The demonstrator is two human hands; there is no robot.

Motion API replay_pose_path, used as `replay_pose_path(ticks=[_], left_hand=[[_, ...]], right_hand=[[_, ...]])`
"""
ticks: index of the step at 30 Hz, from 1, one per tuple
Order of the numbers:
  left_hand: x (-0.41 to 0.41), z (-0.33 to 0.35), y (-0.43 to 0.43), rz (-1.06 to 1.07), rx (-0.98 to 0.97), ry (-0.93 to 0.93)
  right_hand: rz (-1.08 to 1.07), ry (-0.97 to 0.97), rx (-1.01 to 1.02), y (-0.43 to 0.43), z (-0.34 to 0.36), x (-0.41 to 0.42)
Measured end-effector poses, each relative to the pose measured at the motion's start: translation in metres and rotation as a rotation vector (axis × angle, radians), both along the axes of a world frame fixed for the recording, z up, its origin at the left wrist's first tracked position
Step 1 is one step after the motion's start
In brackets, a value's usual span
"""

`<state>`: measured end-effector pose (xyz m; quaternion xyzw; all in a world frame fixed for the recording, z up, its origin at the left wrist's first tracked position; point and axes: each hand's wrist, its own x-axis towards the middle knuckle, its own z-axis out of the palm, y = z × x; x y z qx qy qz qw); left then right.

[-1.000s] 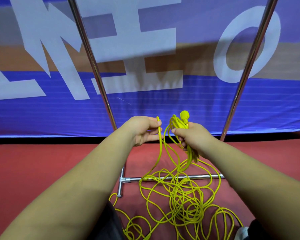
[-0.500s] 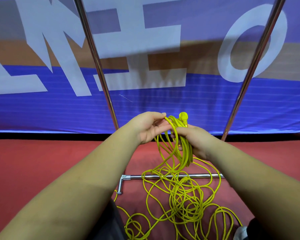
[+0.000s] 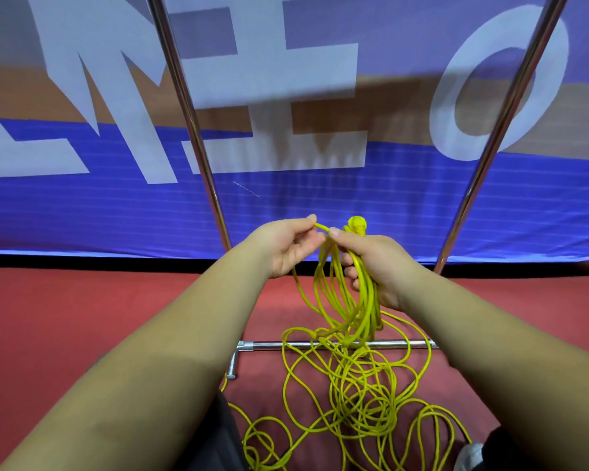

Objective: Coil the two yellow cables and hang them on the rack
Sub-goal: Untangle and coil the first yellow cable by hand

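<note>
The right hand (image 3: 380,266) has its grip curled round a bundle of loops (image 3: 363,300) of yellow cable. Its fingers wrap over the strands, and a yellow plug (image 3: 357,225) stands up just above the fist. The loops hang down from the fist towards the rack's base bar (image 3: 262,345).

Just beside it, the left hand (image 3: 284,248) pinches a single strand (image 3: 321,227) between thumb and forefinger. The strand runs across to the top of the bundle, and the other fingers lie loosely curled below it. Both hands are held above the red floor (image 3: 82,317), between the rack's two slanting chrome uprights, one (image 3: 189,124) on the left and one (image 3: 506,113) on the right.

The rest of the cable lies in a loose tangle (image 3: 361,385) on the floor. It is draped over the base bar and spreads towards the near edge of the floor, where the person stands. I cannot tell whether the tangle is one cable or two.

Along the floor's far edge stands a blue banner (image 3: 82,215) with large pale letters. At the near edge are dark trouser legs (image 3: 215,436) and the grey toe of a shoe (image 3: 470,453).
</note>
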<state>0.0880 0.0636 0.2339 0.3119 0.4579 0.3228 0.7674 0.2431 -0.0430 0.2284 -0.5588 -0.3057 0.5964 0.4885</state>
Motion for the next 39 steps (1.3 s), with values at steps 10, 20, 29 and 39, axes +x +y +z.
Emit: replay_pose_path(ticks=[10,20,29,39], left_hand=[[-0.008,-0.040,-0.018,-1.168,0.375,1.127],[0.012,-0.097,-0.029,-1.429,0.717,1.146],[-0.001,-0.122,-0.017,-1.342,0.689,1.218],[-0.012,-0.094,-0.002,-1.053,0.551,1.014]], right_hand=[[-0.264,0.211,0.002,0.007,0.019,0.027],[-0.248,0.448,0.089,0.008,0.045,0.047],[-0.321,0.582,0.163,0.004,0.045,0.060],[-0.326,0.511,0.165,0.002,0.049,0.067]])
